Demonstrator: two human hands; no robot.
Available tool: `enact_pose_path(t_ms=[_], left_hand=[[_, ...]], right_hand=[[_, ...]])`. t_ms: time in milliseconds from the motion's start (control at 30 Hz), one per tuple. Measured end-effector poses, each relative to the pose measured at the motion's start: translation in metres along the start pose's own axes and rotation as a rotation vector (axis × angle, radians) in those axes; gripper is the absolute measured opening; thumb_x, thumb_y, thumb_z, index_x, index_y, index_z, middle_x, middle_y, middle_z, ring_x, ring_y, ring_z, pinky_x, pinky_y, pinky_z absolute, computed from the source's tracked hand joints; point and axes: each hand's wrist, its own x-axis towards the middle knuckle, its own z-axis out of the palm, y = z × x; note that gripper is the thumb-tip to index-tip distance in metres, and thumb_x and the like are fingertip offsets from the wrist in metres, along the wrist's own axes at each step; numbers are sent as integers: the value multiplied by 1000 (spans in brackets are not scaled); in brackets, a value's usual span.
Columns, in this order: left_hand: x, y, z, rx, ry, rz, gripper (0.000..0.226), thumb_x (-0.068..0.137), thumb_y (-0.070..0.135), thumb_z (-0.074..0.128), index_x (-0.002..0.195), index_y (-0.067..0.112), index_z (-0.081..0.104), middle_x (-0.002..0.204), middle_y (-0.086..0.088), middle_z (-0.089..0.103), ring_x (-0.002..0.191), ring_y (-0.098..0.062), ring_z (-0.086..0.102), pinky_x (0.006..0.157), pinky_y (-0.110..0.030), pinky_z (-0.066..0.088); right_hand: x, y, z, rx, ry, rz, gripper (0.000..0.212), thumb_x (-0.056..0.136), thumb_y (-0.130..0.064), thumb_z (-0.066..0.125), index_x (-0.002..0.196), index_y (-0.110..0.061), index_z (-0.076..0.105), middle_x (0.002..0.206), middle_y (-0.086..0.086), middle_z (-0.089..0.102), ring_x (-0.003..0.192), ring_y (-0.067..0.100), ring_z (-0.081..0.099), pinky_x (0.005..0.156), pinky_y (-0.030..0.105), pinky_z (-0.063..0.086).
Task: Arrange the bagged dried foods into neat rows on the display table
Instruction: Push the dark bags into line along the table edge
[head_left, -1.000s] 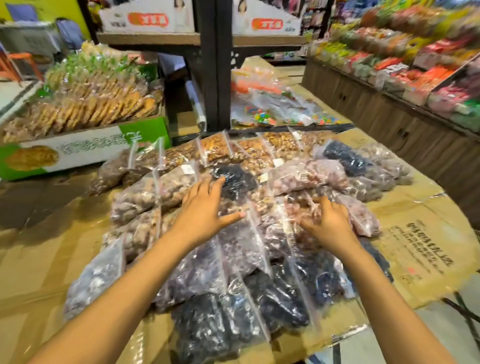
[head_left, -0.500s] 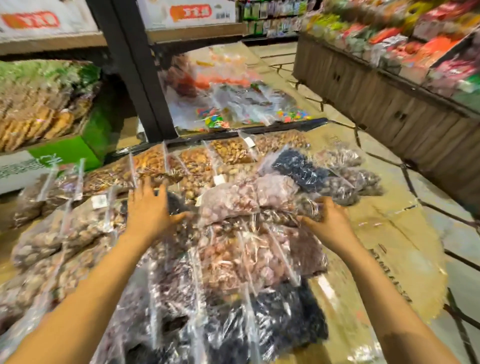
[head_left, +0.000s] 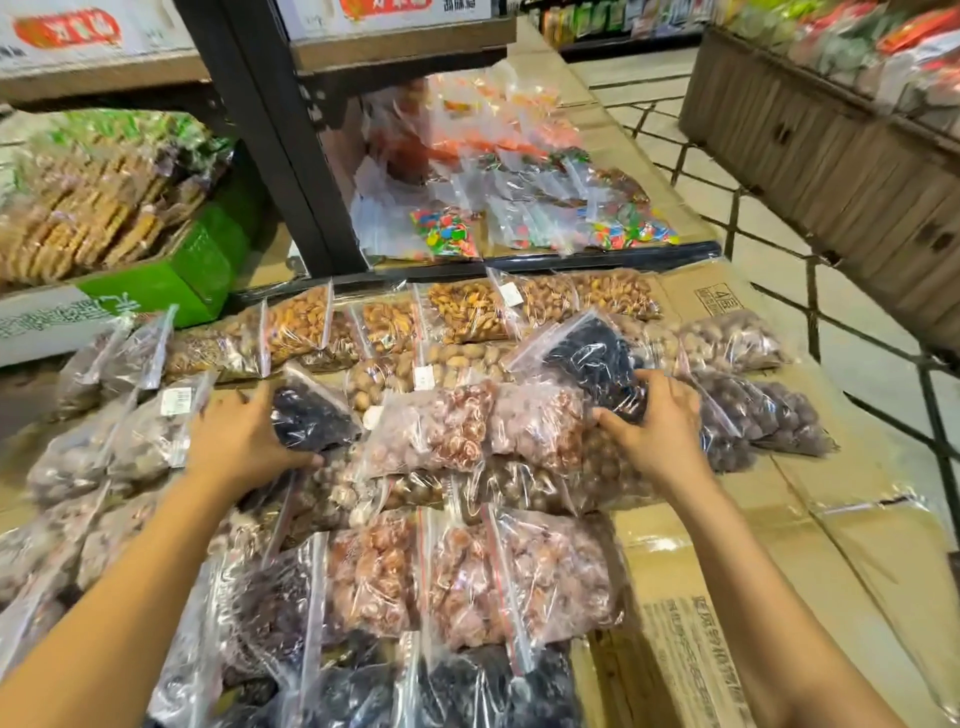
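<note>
Nearest, dark-fruit bags (head_left: 457, 686) and pink-fruit bags (head_left: 519, 577) lay overlapped on the cardboard-covered table (head_left: 779, 545). Mid-pile, left hand (head_left: 244, 441) gripped the left dark bag (head_left: 311, 415), thumb under it, fingers curled round its side. Right hand (head_left: 660, 431) held the lower end of the right dark bag (head_left: 597, 358), thumb and fingers clamped on the plastic. Both bags sat on top of the pile, either side of a pale pink pair (head_left: 467, 426). Behind them, nut bags (head_left: 467, 312) formed a fairly tidy far row. Risk, as judged: slick plastic on slick plastic, so tugging either bag could drag neighbours out of line or topple the overlapped stack. A hard squeeze might pop a zip seal.
</note>
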Motion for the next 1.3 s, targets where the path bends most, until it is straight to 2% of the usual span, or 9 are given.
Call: enact_pose_path(t_ms=[167, 300, 467, 633, 767, 933, 1067, 1167, 1300], left_hand=[[-25, 8, 0, -658, 87, -83, 104, 43, 59, 85, 128, 21, 38, 117, -5, 57, 101, -25, 57, 86, -42, 49], [-50, 37, -4, -929, 148, -68, 95, 45, 45, 89, 125, 25, 41, 115, 2, 55, 103, -19, 56, 92, -39, 48], [-81, 56, -15, -1019, 133, 5, 94, 46, 50, 86, 126, 33, 41, 124, 11, 49, 114, -13, 51, 98, -36, 42], [-118, 60, -29, -1080, 179, -12, 96, 47, 47, 84, 130, 30, 40, 130, 10, 44, 118, -13, 45, 100, -33, 37], [-148, 51, -34, -1101, 124, 83, 93, 44, 58, 87, 124, 45, 42, 131, 12, 47, 115, -9, 50, 98, -31, 39], [-174, 54, -21, -1170, 39, 173, 97, 34, 65, 85, 121, 45, 47, 127, 21, 49, 108, 13, 51, 83, -2, 41], [-190, 63, -8, -1189, 66, 171, 89, 46, 34, 85, 125, 31, 45, 115, 28, 44, 91, 31, 46, 69, 7, 36], [-199, 65, -2, -1155, 58, 165, 82, 48, 31, 82, 119, 41, 42, 111, 32, 40, 86, 35, 40, 68, 3, 35], [-202, 67, 5, -1171, 33, 193, 89, 45, 38, 90, 122, 37, 44, 115, 24, 46, 91, 29, 44, 76, -5, 35]], right_hand=[[49, 12, -14, -82, -31, 63, 93, 73, -54, 71, 141, -11, 24, 148, 20, 30, 139, 37, 21, 111, 54, 27], [81, 19, -7, -155, -258, 112, 108, 55, -70, 75, 135, -9, 34, 133, 17, 53, 118, 35, 51, 95, 45, 47], [93, 24, 0, -370, -240, -19, 71, 55, -73, 70, 93, -14, 59, 89, 8, 69, 78, 27, 64, 64, 31, 50], [66, 13, 3, -277, -38, 79, 55, 63, -63, 69, 62, -10, 54, 63, 7, 63, 59, 23, 60, 52, 29, 48], [24, 9, -7, 28, 106, 160, 51, 70, -43, 74, 99, -1, 64, 91, 13, 70, 82, 31, 65, 69, 37, 55], [-62, 18, -33, 414, -38, -62, 30, 71, -6, 72, 97, -16, 60, 79, -2, 64, 60, -8, 58, 54, 6, 43], [-122, 30, -52, 386, -438, -186, 46, 66, 4, 72, 100, -25, 59, 90, 0, 66, 75, -7, 61, 71, 13, 48], [-155, 44, -37, 94, -781, -239, 58, 60, -17, 81, 113, -25, 57, 109, -10, 61, 101, 3, 59, 89, 19, 48], [-178, 74, -9, -182, -810, -260, 97, 55, -32, 80, 140, -23, 33, 136, -1, 41, 124, 15, 41, 104, 34, 38]])
